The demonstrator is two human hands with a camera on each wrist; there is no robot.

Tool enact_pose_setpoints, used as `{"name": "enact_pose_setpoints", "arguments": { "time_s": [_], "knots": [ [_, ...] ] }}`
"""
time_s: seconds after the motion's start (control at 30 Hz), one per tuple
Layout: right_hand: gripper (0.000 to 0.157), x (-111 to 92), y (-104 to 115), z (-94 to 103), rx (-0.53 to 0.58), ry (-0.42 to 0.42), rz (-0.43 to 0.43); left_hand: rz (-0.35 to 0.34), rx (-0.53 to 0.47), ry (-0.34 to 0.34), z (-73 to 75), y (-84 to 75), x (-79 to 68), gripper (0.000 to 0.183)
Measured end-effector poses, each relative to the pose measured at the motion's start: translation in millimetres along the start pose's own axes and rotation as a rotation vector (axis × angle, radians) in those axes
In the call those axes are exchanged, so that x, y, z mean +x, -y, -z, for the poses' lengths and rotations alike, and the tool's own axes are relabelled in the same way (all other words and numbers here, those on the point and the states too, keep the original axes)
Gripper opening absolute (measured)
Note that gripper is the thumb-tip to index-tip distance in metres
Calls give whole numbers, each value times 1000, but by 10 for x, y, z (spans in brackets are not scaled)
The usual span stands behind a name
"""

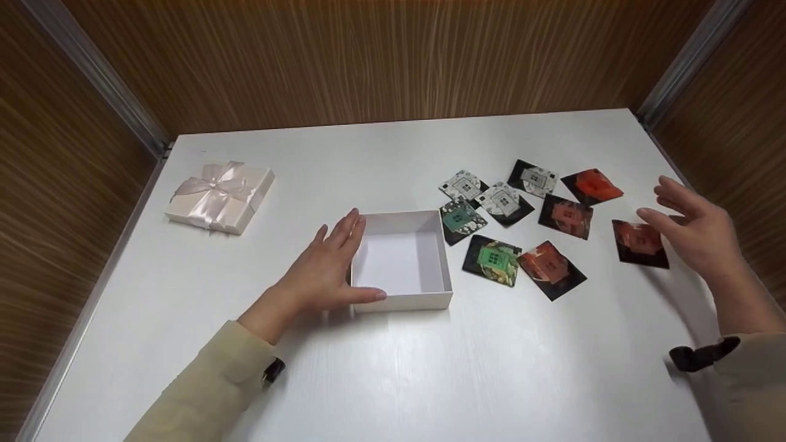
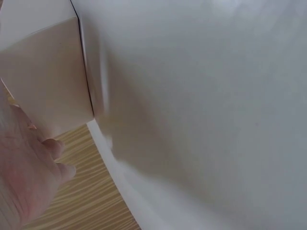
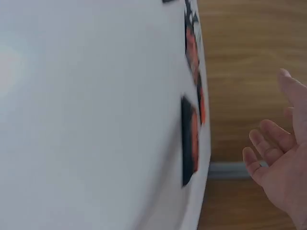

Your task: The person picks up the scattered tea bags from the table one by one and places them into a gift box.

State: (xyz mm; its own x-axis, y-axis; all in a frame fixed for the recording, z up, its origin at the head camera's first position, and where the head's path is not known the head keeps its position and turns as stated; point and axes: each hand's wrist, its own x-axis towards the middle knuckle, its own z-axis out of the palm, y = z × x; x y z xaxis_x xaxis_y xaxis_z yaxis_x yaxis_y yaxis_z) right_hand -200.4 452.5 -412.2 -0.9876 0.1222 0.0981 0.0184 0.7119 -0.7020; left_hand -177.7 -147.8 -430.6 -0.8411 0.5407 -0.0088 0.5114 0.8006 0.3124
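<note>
An open white square box (image 1: 402,302) sits mid-table with a bare white inside. My left hand (image 1: 316,270) lies against its left side, fingers straight along the left wall and thumb at the front rim. In the left wrist view the hand (image 2: 29,172) is partly cut off beside the box's outer wall (image 2: 48,81). To the far right, my right hand (image 1: 703,230) hovers with nothing in it, fingers loosely extended. Its thumb overlaps the edge of a red and black flat packet (image 1: 642,248) in the head view. The right wrist view shows this hand (image 3: 283,167) above the table's far edge.
Several flat square packets lie between box and right hand: a green one (image 1: 494,261), a teal one (image 1: 460,221), grey-white ones (image 1: 505,201) and red ones (image 1: 566,216). A pale lid with a ribbon bow (image 1: 213,190) sits back left. Wooden panels (image 1: 368,61) enclose the table.
</note>
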Motion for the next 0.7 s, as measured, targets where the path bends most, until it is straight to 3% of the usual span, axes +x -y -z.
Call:
{"name": "enact_pose_setpoints", "arguments": {
  "time_s": [0.17, 0.37, 0.57, 0.7],
  "knots": [
    [73, -13, -356, 70, 63, -5, -91, 2, 3, 3, 14, -5, 8, 135],
    [79, -15, -563, 62, 98, 116, -208, 2, -2, 8, 16, -4, 10, 135],
    [90, 19, -626, 51, 110, 262, -213, -5, -2, 2, 8, -3, 1, 134],
    [93, 38, -640, 38, 79, 317, -194, 4, 3, 10, 4, 1, 1, 134]
  ]
}}
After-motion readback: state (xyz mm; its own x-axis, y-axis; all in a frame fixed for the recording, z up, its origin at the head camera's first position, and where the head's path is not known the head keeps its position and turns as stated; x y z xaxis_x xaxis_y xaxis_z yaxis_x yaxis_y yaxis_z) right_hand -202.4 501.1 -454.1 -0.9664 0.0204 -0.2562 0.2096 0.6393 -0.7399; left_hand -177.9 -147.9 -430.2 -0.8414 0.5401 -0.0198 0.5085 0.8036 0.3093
